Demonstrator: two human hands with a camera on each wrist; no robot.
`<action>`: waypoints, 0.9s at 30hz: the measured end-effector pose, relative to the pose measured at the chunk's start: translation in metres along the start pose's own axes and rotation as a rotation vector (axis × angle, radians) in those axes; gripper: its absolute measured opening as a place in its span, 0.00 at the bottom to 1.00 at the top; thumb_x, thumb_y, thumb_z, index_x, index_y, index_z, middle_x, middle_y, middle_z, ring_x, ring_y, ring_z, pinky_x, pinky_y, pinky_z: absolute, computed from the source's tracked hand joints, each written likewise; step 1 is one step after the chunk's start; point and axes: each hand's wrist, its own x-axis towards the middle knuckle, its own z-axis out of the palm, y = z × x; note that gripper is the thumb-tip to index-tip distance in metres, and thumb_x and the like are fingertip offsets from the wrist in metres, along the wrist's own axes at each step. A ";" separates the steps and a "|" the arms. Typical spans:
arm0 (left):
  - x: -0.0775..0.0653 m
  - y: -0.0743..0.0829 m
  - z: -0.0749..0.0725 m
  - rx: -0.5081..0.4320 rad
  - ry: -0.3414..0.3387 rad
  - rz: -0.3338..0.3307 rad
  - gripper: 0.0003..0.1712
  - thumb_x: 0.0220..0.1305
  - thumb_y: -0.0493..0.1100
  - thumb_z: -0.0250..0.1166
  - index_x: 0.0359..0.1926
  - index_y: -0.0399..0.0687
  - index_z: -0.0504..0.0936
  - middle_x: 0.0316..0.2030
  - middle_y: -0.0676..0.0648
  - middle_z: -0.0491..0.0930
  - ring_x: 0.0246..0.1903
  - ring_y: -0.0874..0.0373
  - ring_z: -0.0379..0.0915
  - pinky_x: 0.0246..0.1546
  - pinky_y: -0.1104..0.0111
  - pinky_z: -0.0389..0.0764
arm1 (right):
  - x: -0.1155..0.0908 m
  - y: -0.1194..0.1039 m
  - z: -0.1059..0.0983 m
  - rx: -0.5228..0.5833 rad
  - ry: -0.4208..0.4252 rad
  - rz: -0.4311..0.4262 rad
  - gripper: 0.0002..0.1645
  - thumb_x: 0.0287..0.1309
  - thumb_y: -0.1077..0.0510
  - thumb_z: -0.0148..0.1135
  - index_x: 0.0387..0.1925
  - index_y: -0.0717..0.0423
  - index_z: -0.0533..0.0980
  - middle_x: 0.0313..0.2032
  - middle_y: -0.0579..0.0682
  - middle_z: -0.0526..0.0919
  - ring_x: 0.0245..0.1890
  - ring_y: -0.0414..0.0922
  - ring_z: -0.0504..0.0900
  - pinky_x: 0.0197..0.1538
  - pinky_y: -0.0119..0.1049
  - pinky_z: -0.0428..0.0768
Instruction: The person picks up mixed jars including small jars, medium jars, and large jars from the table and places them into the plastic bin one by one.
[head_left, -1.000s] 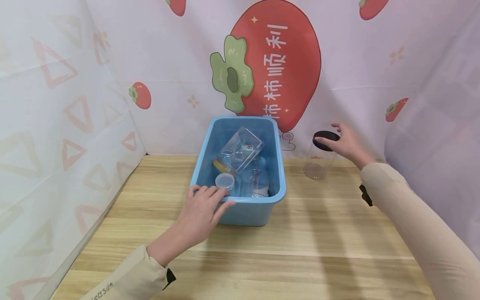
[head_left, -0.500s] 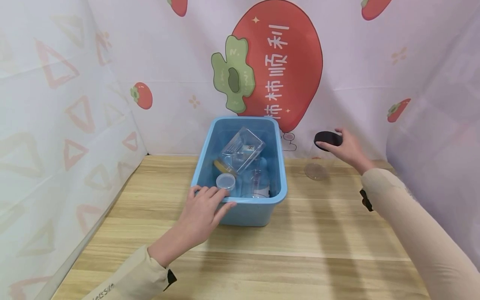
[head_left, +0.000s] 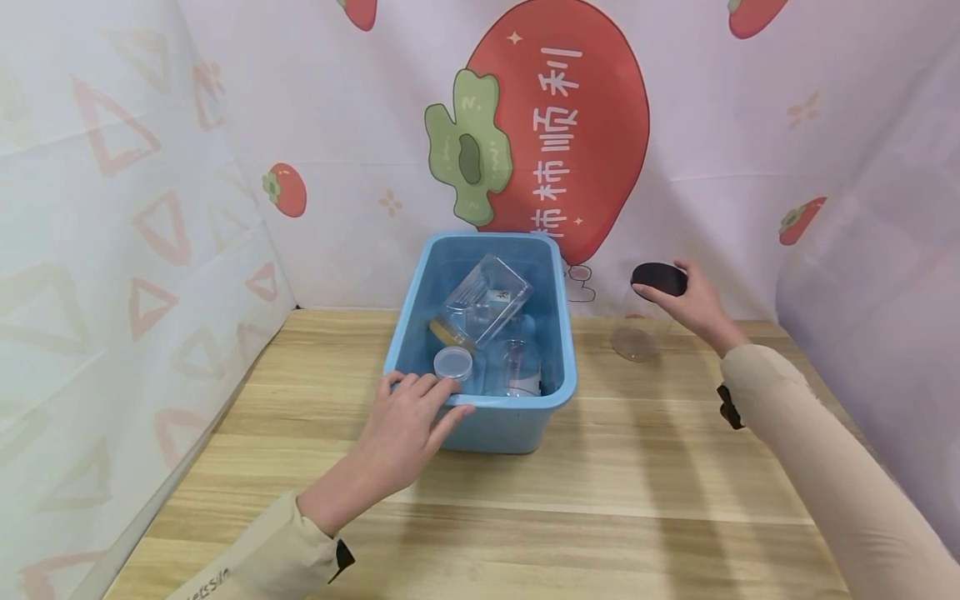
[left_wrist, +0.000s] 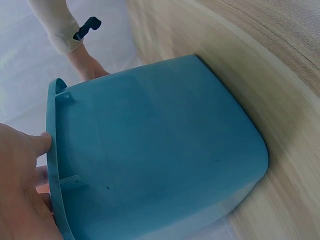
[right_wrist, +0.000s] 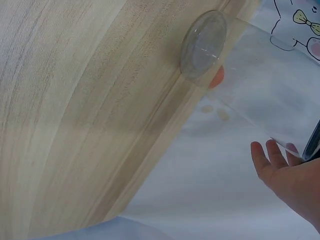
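Note:
A tall clear plastic jar with a black lid stands upright on the table, right of the blue bin. My right hand grips the jar at its lid, thumb in front and fingers behind. In the right wrist view the fingertips lie along the clear wall near the lid, and the jar's round base is over the tabletop. My left hand holds the bin's near rim, fingers hooked over it and thumb outside. The left wrist view shows the bin's outer wall beside that hand.
Inside the bin lie a clear rectangular box, a small clear container with a round lid, another clear container with a white label and a yellowish-rimmed piece. Patterned cloth hangs behind the wooden table and along both sides.
My right hand's spread fingers have come down and closed around the jar's black lid. The left hand keeps its hold on the bin's rim.

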 end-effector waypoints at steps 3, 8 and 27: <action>0.000 0.000 0.001 0.001 0.011 0.005 0.14 0.75 0.54 0.66 0.48 0.48 0.82 0.40 0.50 0.84 0.40 0.51 0.78 0.56 0.44 0.69 | 0.000 0.004 0.002 0.036 0.000 0.011 0.66 0.67 0.31 0.62 0.83 0.65 0.40 0.77 0.78 0.53 0.75 0.72 0.59 0.74 0.67 0.61; 0.000 -0.001 0.001 0.005 0.015 0.006 0.14 0.74 0.53 0.66 0.48 0.48 0.82 0.39 0.50 0.83 0.39 0.51 0.76 0.56 0.45 0.69 | 0.000 0.010 0.005 0.069 -0.012 0.027 0.67 0.67 0.30 0.61 0.84 0.64 0.38 0.79 0.75 0.49 0.77 0.72 0.56 0.74 0.69 0.60; 0.000 -0.003 0.003 0.007 0.037 0.025 0.14 0.75 0.54 0.66 0.49 0.49 0.83 0.40 0.50 0.84 0.40 0.50 0.79 0.56 0.44 0.70 | -0.001 0.015 0.016 0.232 0.039 0.043 0.66 0.66 0.33 0.67 0.83 0.62 0.42 0.80 0.70 0.51 0.79 0.68 0.55 0.76 0.66 0.59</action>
